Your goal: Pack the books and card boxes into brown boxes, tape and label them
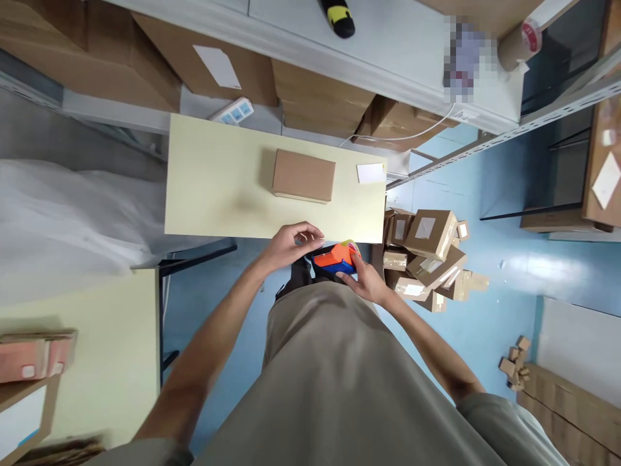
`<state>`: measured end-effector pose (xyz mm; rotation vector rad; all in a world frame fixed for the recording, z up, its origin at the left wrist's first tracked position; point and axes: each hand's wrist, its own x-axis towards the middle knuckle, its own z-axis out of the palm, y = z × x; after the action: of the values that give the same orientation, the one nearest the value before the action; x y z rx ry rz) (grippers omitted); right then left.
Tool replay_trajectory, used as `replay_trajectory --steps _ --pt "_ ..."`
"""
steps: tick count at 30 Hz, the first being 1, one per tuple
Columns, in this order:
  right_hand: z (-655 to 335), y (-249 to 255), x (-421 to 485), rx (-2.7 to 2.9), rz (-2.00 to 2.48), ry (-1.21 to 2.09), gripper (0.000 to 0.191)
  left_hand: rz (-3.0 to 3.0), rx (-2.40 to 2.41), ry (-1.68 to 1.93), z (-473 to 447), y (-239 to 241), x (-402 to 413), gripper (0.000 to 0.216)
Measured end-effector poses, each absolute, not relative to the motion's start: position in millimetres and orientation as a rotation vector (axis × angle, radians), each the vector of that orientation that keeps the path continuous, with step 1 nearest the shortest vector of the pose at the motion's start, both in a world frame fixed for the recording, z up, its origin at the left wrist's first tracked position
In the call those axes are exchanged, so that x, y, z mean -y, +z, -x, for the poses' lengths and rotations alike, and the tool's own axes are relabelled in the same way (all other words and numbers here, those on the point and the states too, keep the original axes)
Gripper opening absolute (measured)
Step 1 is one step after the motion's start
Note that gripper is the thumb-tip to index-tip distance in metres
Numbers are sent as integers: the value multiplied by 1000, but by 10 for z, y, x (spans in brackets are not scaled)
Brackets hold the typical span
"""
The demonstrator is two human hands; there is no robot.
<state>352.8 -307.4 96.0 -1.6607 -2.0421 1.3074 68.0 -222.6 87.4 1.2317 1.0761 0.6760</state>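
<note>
My right hand [365, 279] is wrapped round an orange and blue tape dispenser [334, 257], held in front of my waist just off the table's near edge. A yellowish roll shows at the dispenser's upper right. Close to its left end is my left hand [294, 246], with curved fingers and a small gap between thumb and forefinger. I see nothing between them. Beyond both hands, a closed brown cardboard box [303, 175] lies on the pale yellow table [213, 188]. A white card [370, 173] rests to the right of the box.
Large cartons [320, 97] stand under a grey shelf [398, 52] behind the table. On the shelf are a black and yellow object [339, 18] and a tape roll [519, 45]. Several parcels [431, 252] are heaped on the blue floor at right. Another table [111, 349] stands at left.
</note>
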Motion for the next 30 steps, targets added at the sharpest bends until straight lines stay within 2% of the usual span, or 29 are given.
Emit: replay_trajectory --steps 10,16,22,25,30 --pt "-3771 982 3022 2185 1634 1282 59 -1309 -1196 740 -873 636 2521 47" --pt "-4082 1032 2598 2413 1613 1327 52 -1136 -1401 829 -1333 211 2767 47" --pt "-4995 1098 2054 2696 1744 1330 44 -922 -1724 996 -1639 -341 2670 42" --pt "-5250 1026 1813 2813 1814 1234 50 -879 -1759 1119 -1640 -637 2464 39" --pt "-5128 694 1589 2920 2010 884 61 -815 -1739 1241 -1700 -967 2121 34"
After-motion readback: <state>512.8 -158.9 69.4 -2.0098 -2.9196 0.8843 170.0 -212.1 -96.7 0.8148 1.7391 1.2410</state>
